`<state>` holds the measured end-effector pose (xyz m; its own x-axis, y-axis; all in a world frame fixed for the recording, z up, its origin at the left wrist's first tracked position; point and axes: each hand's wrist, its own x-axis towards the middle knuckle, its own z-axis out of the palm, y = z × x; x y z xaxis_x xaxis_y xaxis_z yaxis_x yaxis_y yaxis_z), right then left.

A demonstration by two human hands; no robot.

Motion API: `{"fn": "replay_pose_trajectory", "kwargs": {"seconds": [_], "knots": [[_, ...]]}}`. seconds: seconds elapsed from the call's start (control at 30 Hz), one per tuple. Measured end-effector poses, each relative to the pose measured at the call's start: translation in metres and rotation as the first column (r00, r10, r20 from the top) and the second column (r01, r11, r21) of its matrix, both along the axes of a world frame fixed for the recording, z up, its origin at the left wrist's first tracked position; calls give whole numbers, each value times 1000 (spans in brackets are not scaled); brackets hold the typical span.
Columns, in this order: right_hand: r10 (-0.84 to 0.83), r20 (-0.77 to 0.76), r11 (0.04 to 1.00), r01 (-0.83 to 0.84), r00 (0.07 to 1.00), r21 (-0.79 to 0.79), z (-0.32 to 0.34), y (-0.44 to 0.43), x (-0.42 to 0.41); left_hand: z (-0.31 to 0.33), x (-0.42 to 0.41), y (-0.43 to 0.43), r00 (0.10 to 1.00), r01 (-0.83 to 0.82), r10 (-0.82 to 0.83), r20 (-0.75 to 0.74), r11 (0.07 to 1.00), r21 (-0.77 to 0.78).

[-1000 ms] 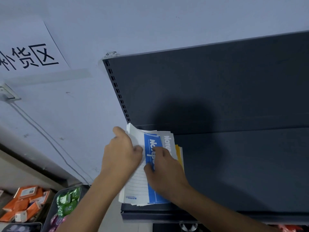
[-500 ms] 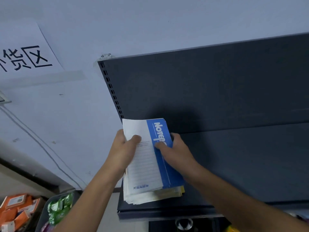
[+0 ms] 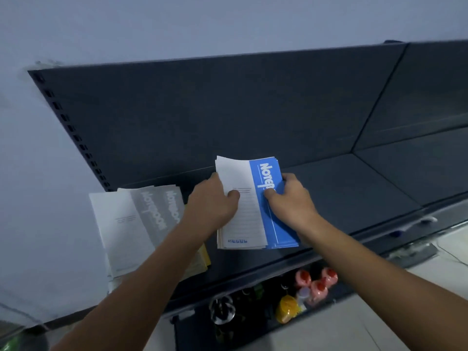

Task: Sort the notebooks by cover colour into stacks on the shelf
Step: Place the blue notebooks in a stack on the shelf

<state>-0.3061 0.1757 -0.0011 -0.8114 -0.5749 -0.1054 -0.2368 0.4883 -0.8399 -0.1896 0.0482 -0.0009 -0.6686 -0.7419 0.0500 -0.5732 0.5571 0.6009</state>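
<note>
The dark shelf [image 3: 367,178] runs across the view, bare to the right and far side. At its left end lies a fanned grey stack [image 3: 136,224] of notebooks, with a yellow notebook [image 3: 205,254] showing at its near right corner, underneath.

Just to the right of that, near the middle of the shelf, is the blue stack [image 3: 263,219], several thin notebooks with blue-and-white covers. Whether its underside already touches the shelf cannot be told.

The left hand [image 3: 212,201] grips its left long edge, thumb curled over the top cover. The right hand [image 3: 291,198] grips the right long edge the same way, so the fingers [image 3: 291,179] on both sides are wrapped round the stack.

These look like light, soft-covered booklets: bendy, and smooth enough to slide over one another and fan out, as the grey ones have. A two-sided hold on the long edges, squeezing the pile together, seems safest; a corner pinch would likely let the lower ones slip.

Bottles [image 3: 316,282] stand on a lower level below.
</note>
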Motion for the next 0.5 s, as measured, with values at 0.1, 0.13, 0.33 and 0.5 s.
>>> {"fn": "replay_pose_trajectory", "kwargs": {"seconds": [0.1,0.13,0.33,0.5], "knots": [[-44,-52,997,47,998,64,1,34,-30,5,-35,27,997,75,-75,7,997,-13],[-58,-60,995,62,997,74,1,47,-41,6,-48,36,995,97,-96,13,995,-12],[-147,-106,981,159,983,109,-2,133,-119,9,-142,109,980,199,-199,29,980,21],[-229,-123,958,246,966,145,-10,212,-197,5,-235,178,956,289,-291,38,956,48]]}}
